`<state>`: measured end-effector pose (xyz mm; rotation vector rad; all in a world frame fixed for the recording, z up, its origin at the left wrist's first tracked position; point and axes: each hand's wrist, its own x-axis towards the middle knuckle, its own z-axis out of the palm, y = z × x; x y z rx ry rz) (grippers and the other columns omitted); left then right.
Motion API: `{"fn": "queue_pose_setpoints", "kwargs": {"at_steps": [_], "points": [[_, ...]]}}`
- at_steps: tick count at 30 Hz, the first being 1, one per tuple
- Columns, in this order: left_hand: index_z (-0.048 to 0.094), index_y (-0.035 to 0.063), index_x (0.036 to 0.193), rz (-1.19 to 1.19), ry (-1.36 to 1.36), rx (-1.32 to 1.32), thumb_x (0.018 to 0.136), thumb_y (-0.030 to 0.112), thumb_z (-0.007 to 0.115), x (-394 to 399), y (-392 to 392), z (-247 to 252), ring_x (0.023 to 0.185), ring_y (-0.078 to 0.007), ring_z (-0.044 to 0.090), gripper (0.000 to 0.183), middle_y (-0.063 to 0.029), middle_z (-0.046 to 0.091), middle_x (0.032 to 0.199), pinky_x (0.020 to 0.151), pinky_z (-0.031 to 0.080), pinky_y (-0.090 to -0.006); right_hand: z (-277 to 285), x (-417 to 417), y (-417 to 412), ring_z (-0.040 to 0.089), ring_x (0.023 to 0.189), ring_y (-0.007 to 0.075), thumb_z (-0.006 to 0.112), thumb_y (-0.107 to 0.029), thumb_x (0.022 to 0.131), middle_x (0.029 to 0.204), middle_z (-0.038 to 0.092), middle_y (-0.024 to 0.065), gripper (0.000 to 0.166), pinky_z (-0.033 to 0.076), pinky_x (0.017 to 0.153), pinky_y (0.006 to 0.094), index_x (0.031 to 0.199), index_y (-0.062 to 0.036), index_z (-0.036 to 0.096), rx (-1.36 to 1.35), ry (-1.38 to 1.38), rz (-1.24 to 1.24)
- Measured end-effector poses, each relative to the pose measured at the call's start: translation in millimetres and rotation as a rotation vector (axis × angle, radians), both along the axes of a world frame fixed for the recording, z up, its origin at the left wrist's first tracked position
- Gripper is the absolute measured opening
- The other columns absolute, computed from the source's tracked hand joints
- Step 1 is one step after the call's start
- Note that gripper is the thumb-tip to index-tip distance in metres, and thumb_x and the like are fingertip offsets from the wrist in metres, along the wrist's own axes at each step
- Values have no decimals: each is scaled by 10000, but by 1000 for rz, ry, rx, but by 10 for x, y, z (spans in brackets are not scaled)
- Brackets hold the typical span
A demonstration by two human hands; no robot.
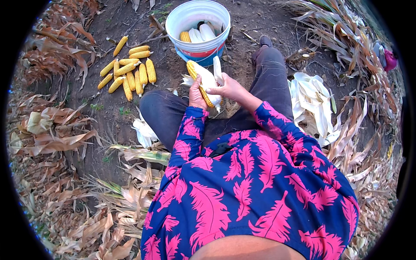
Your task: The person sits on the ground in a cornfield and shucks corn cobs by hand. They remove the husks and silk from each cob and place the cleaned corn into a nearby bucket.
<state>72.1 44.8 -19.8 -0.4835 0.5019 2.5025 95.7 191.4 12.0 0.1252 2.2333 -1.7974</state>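
Note:
My left hand (197, 95) holds a partly husked ear of corn (204, 85) from its left side, between my knees. Yellow kernels show along the ear's left edge, and pale husk covers the rest. My right hand (229, 88) is on the ear's right side, with its thumb on the husk and a peeled strip of white husk (217, 67) standing up from its fingers. Just beyond my hands stands a white plastic bucket (199, 46) with several ears inside, some in husk and one with yellow kernels showing. Several bare yellow corn cobs (130, 70) lie on the soil left of the bucket.
A heap of pale husks (313, 104) lies beside my right leg, and a smaller one (144, 131) by my left knee. Dry corn stalks and leaves (58, 126) cover the left side, with more (338, 29) at the upper right. Short cut stubble (300, 56) stands near my right foot.

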Motion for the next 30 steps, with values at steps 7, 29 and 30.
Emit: {"fn": "queue_pose_setpoints", "kwargs": {"at_steps": [7, 29, 30], "points": [[517, 63, 1221, 180, 82, -188, 883, 492, 566, 10, 25, -273, 1015, -271, 600, 548, -128, 603, 1141, 898, 488, -415, 284, 200, -146, 637, 877, 269, 636, -94, 818, 898, 652, 105, 159, 479, 799, 353, 971, -62, 607, -67, 463, 149], [588, 141, 1095, -149, -128, -72, 918, 396, 520, 51, 97, -11, 444, -93, 434, 318, 13, 553, 677, 386, 350, -197, 553, 125, -222, 352, 500, 36, 510, -141, 952, 628, 405, -59, 102, 328, 474, 197, 1005, -63, 549, -992, -223, -29], [576, 99, 1101, -213, -55, 142, 894, 340, 548, 54, -125, -232, 546, -206, 544, 319, -83, 599, 757, 450, 467, -285, 646, 163, -267, 343, 482, 37, 489, -130, 955, 602, 385, -61, 90, 326, 469, 199, 977, -62, 543, -1173, -305, -15]]}}
